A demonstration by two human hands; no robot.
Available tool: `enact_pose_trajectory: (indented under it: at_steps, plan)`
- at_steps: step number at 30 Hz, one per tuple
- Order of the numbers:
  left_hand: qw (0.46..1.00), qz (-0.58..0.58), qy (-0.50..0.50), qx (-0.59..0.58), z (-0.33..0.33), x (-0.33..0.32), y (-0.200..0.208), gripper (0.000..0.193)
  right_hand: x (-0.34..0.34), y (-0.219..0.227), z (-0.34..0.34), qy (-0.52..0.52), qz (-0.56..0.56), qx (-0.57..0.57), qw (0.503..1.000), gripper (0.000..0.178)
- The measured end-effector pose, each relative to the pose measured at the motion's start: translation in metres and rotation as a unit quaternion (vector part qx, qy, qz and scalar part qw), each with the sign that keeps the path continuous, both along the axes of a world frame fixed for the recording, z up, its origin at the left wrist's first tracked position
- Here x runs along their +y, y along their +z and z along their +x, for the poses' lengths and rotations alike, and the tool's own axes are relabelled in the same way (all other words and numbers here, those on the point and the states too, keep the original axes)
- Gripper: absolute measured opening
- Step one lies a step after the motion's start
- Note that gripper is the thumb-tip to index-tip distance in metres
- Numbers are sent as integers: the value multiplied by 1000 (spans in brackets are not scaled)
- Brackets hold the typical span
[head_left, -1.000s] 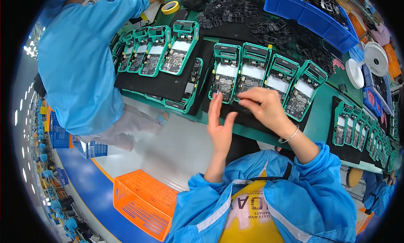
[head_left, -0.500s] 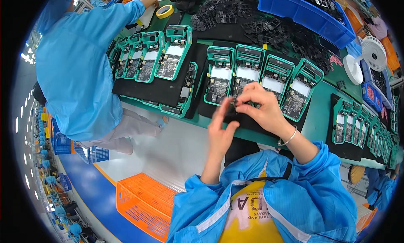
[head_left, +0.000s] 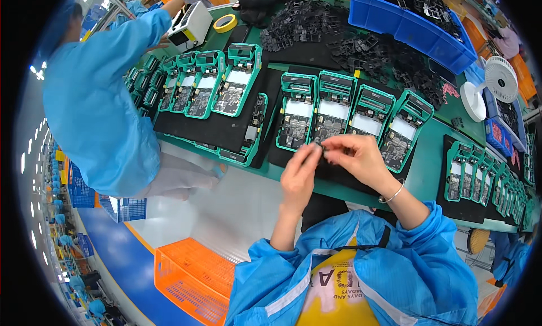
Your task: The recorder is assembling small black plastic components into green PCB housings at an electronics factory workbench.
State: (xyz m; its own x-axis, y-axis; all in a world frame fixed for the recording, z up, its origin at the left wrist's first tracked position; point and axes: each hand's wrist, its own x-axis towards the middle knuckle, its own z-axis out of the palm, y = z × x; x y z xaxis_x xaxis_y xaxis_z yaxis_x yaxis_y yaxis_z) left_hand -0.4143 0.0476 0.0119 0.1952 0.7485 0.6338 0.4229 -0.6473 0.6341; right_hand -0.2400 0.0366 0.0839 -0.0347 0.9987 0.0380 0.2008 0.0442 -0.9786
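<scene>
So at the left end of the table (head_left: 432, 156), a co-worker in a blue jacket (head_left: 96, 117) is standing by the near edge. Moving right, some green cases (head_left: 237, 89) are lying on a black mat (head_left: 197, 128), with a yellow tape roll (head_left: 226, 29) sitting toward the far edge.

Around the middle of the near edge, the left hand (head_left: 297, 178) is keeping its fingers bunched, tips touching the right hand's; can't tell if it's gripping anything. A small dark piece (head_left: 322, 148) is sitting between the fingertips, and the right hand (head_left: 362, 158) seems to be pinching it. Four more green cases (head_left: 333, 112) are standing just beyond. IMO you want to be pinching lightly, steadying with the left tips, and working clear of the bare boards.

Farther right, a blue bin (head_left: 406, 29) is hugging the far edge, and a white fan (head_left: 500, 79) is standing past it.
</scene>
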Motion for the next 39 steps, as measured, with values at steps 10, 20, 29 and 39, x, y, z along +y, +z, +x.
enact_pose_trajectory:
  at_steps: [10, 20, 29, 39]
  plan:
    - [998, -26, -13, 60, -1, 31, -10, 82, 23, -20, -15, -119, 226, -299, 920, 14]
    - [998, 12, 17, 51, 3, 33, -22, 68, 18, -22, -26, -143, 201, -325, 913, 16]
    - [997, 25, 19, 75, -4, 32, -30, 61, 15, -23, -33, -157, 238, -421, 861, 38]
    - [996, 25, 22, 88, -1, 29, -25, 58, 25, -30, -19, -122, 250, -417, 865, 6]
